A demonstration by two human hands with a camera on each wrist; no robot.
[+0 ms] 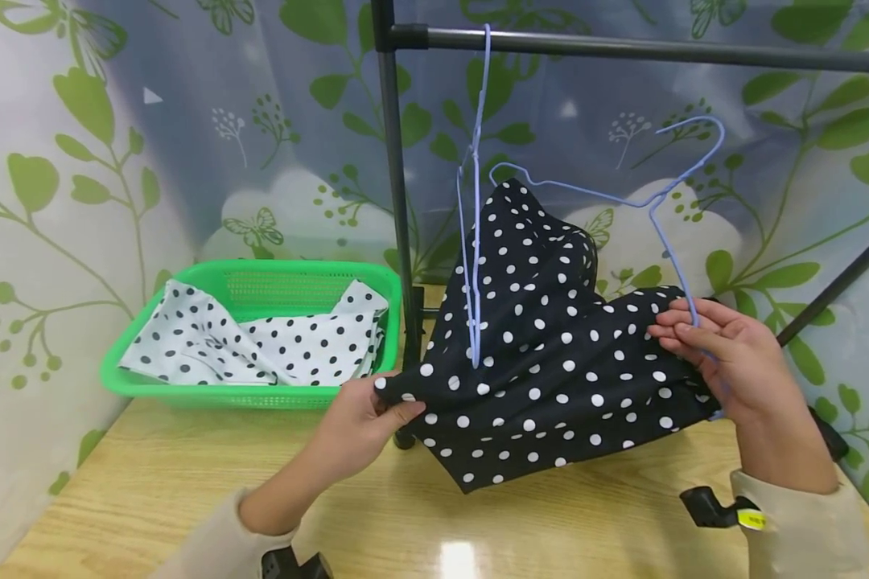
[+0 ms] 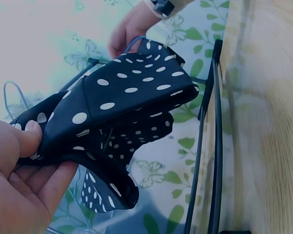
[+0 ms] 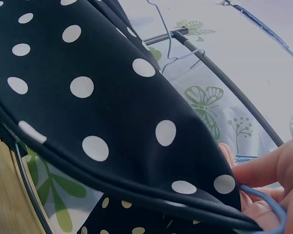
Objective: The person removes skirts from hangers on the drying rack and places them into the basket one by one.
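Observation:
A black cloth with white polka dots (image 1: 529, 378) hangs in folds between both hands, over a blue wire clothes hanger (image 1: 672, 249). My left hand (image 1: 358, 426) pinches the cloth's left corner, thumb on top and fingers beneath, as the left wrist view also shows on the cloth (image 2: 132, 83). At the right end, my right hand (image 1: 749, 366) holds the hanger's wire beside the cloth's edge. The right wrist view shows the blue wire (image 3: 271, 204) running through that hand's fingers. The hanger's hook points up, off the rail; much of its lower part is hidden behind the cloth.
A second blue hanger (image 1: 475, 241) hangs from the black rack's rail (image 1: 623, 48), overlapping the cloth in the head view. To the left, a green basket (image 1: 246, 396) holds a white cloth with black dots (image 1: 311, 346). The wooden table (image 1: 376, 507) lies below; a leaf-patterned curtain (image 1: 36, 265) stands behind.

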